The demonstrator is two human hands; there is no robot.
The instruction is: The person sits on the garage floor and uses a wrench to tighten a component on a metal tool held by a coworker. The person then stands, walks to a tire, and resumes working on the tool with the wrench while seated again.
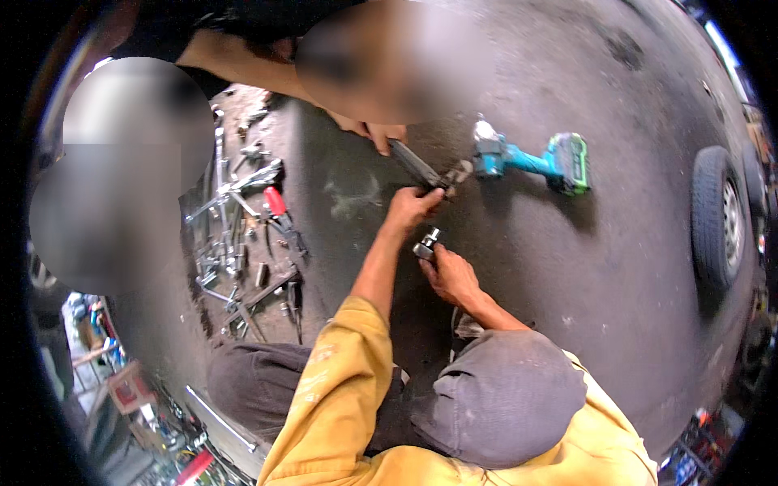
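My left hand (pixel 415 209) is closed round the lower end of a dark, long metal part (pixel 415 164) with a rusty, knuckle-like end (pixel 459 173). Another person's hand (pixel 384 134) grips the upper end of the same part. Just below, my right hand (pixel 455 277) is closed on a shiny chrome socket tool (pixel 427 243); its head sticks out past the fingers, and any handle is hidden in the palm. To the right of the part, a teal cordless impact wrench (pixel 523 158) lies on the floor.
Loose hand tools and sockets (pixel 243 235) lie in a heap at the left, among them a red-handled tool (pixel 276 202). A wheel with a tyre (pixel 717 217) stands far right. My bent knee (pixel 502 397) is close below my right hand. Clutter fills the lower left edge.
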